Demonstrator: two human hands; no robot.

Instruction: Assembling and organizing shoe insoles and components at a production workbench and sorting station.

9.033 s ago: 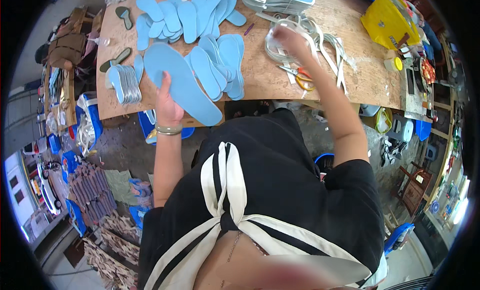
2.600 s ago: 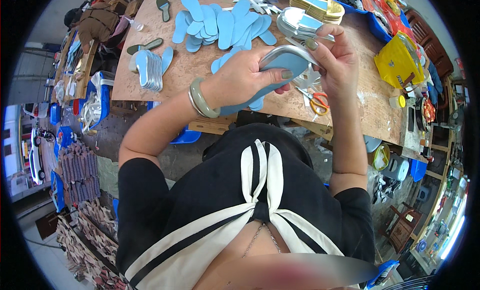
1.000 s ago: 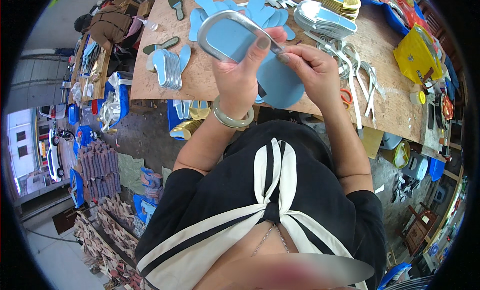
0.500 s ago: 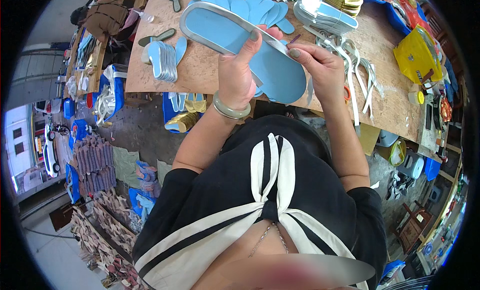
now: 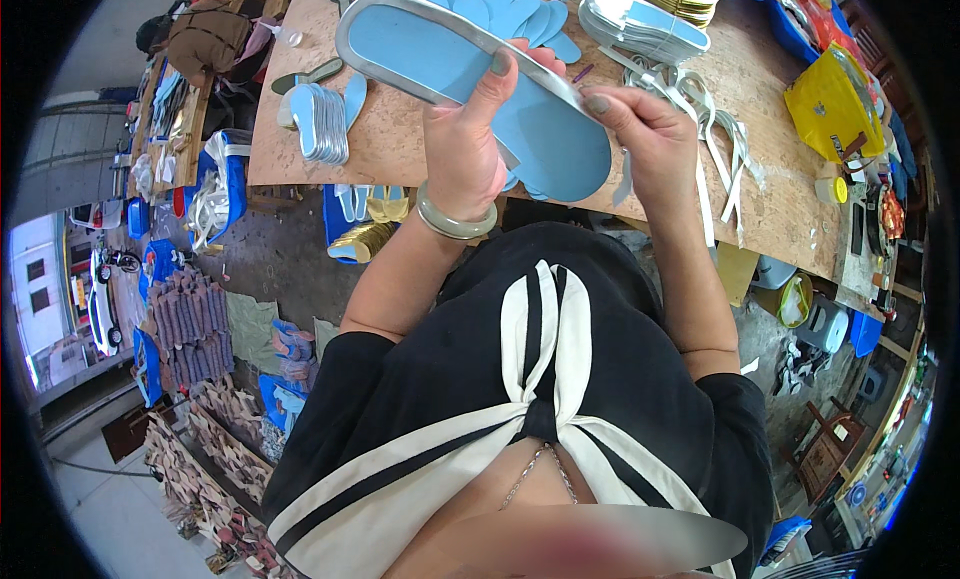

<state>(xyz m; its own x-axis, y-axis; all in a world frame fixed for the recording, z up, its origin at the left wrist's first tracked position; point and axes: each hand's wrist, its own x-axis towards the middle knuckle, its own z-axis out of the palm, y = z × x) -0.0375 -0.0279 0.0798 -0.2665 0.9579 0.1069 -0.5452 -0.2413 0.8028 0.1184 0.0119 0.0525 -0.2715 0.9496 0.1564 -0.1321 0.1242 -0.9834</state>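
Note:
A long light-blue shoe insole (image 5: 440, 59) with a silver strip along its edge is held up in front of me, over the wooden table (image 5: 400, 149). My left hand (image 5: 462, 144), with a pale green bangle at the wrist, grips the insole at its middle, thumb on top. My right hand (image 5: 650, 134) pinches the silver strip against the insole's right edge. A loose end of silver strip hangs down from my right hand.
On the table lie a heap of blue insoles (image 5: 500, 4), a stack of finished silver-edged insoles (image 5: 640, 24), a small pile of silver pieces (image 5: 320, 119), loose silver strips (image 5: 720, 149) and a yellow bag (image 5: 835, 109). Boxes and bundles crowd the floor at left.
Both hands have turned the insole and brought it closer to me. My right hand has worked along the rim, pressing the silver strip further round the edge.

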